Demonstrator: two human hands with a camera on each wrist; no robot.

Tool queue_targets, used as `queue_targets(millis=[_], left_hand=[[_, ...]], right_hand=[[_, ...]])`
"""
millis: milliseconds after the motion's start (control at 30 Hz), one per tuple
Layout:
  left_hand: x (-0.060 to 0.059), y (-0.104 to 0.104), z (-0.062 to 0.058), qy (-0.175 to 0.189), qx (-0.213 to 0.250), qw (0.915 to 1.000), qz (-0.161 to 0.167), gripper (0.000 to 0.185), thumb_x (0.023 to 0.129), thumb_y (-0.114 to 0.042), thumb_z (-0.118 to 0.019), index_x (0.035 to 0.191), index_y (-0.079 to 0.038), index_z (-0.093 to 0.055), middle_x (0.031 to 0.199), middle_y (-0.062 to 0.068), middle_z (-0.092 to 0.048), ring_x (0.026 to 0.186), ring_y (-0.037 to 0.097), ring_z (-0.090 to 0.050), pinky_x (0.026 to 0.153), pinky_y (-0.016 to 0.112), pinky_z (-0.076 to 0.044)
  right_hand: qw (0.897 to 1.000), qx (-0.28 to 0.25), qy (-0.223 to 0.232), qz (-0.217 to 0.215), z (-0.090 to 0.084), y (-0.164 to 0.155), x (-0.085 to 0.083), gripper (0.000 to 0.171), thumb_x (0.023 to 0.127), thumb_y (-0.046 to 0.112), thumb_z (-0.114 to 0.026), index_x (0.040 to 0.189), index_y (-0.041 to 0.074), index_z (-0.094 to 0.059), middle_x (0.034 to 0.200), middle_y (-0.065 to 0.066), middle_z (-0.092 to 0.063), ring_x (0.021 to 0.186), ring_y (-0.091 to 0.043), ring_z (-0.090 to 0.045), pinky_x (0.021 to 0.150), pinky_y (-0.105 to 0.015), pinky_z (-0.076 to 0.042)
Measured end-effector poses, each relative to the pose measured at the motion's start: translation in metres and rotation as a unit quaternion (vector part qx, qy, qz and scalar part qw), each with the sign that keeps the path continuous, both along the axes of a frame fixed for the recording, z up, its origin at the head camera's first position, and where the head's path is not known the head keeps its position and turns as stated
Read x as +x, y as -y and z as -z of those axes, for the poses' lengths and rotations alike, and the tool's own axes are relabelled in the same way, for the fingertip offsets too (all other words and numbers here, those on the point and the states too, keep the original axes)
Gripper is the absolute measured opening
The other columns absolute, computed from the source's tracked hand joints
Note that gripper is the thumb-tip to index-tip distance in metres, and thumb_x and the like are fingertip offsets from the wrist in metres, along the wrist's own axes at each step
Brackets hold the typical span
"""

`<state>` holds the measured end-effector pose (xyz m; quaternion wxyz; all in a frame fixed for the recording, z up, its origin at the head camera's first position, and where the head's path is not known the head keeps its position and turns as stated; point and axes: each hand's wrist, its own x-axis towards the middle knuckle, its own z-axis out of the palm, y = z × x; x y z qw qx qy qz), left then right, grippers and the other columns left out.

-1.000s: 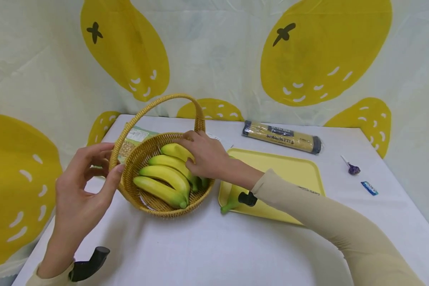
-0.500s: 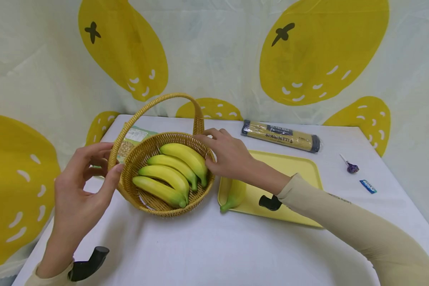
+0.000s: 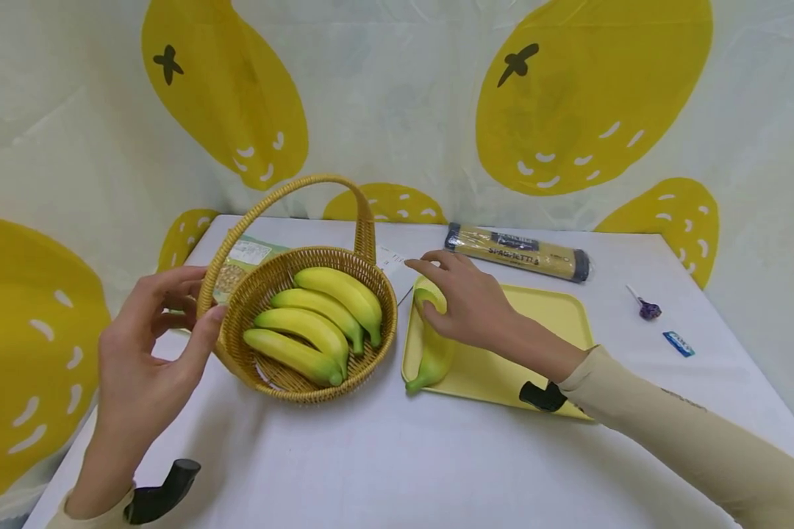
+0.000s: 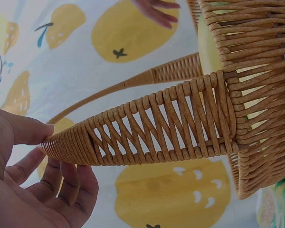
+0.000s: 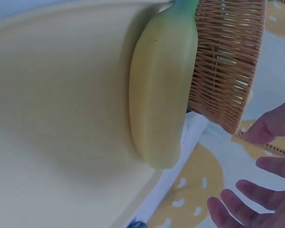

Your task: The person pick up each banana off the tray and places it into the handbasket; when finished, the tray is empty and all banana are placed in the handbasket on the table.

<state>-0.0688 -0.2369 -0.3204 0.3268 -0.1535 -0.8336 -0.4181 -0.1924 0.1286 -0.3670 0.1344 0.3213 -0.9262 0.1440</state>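
Note:
A woven basket (image 3: 370,283) with a tall handle holds several yellow bananas (image 3: 317,312). My left hand (image 3: 185,301) holds its left rim; in the left wrist view the thumb (image 4: 23,130) lies on the rim (image 4: 171,123) and the fingers curl beneath. One more banana (image 3: 430,353) lies along the left edge of a yellow tray (image 3: 536,323). My right hand (image 3: 446,290) hovers over that banana's far end with fingers spread. In the right wrist view the fingers (image 5: 261,190) stand clear of the banana (image 5: 161,95) and the tray (image 5: 52,118), beside the basket (image 5: 228,61).
On the white table, a spaghetti packet (image 3: 516,253) lies behind the tray. A lollipop (image 3: 648,308) and a small blue sweet (image 3: 678,343) lie at the right. A food packet (image 3: 241,261) and a white paper (image 3: 397,264) lie behind the basket. A lemon-print cloth hangs behind.
My right hand let go of the far banana in the basket and moved right, over the banana on the tray. My left hand stayed on the rim.

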Motion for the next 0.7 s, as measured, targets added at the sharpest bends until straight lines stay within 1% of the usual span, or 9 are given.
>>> queue_targets(millis=[200,400,600,700], left_hand=[[0.0,-0.001,0.0,-0.002,-0.003,1.0,-0.002,0.053,0.089,0.012,-0.075,0.139,-0.002,-0.065,0.114,0.006,-0.067,0.088,0.014,-0.056,0.083,0.013,-0.051],[0.0,-0.001,0.0,-0.015,-0.002,0.9998,0.009,0.053,0.088,0.012,-0.074,0.139,0.0,-0.065,0.113,0.008,-0.067,0.088,0.014,-0.056,0.082,0.014,-0.051],[0.0,0.0,0.001,-0.008,-0.004,1.0,0.004,0.053,0.089,0.011,-0.075,0.139,0.0,-0.064,0.114,0.006,-0.067,0.089,0.014,-0.057,0.083,0.013,-0.051],[0.0,-0.001,0.001,-0.008,-0.003,1.0,0.0,0.053,0.089,0.012,-0.075,0.139,0.0,-0.064,0.114,0.005,-0.067,0.089,0.013,-0.056,0.083,0.013,-0.051]], right_hand=[[1.0,-0.002,0.0,0.01,0.003,-0.009,0.004,0.06,0.094,0.021,-0.071,0.152,0.02,-0.059,0.142,-0.012,-0.057,0.122,-0.034,-0.056,0.049,-0.034,-0.048],[1.0,-0.004,0.01,0.027,0.013,-0.015,0.011,0.061,0.094,0.026,-0.074,0.153,0.019,-0.059,0.143,-0.012,-0.057,0.115,-0.034,-0.057,0.05,-0.035,-0.048],[0.998,0.005,0.033,0.044,0.026,-0.016,0.017,0.064,0.095,0.037,-0.074,0.154,0.019,-0.057,0.143,-0.012,-0.056,0.115,-0.035,-0.057,0.055,-0.042,-0.053],[0.998,0.01,0.037,0.047,0.032,-0.015,0.019,0.064,0.094,0.04,-0.074,0.153,0.019,-0.058,0.143,-0.013,-0.057,0.117,-0.038,-0.058,0.058,-0.047,-0.056]])
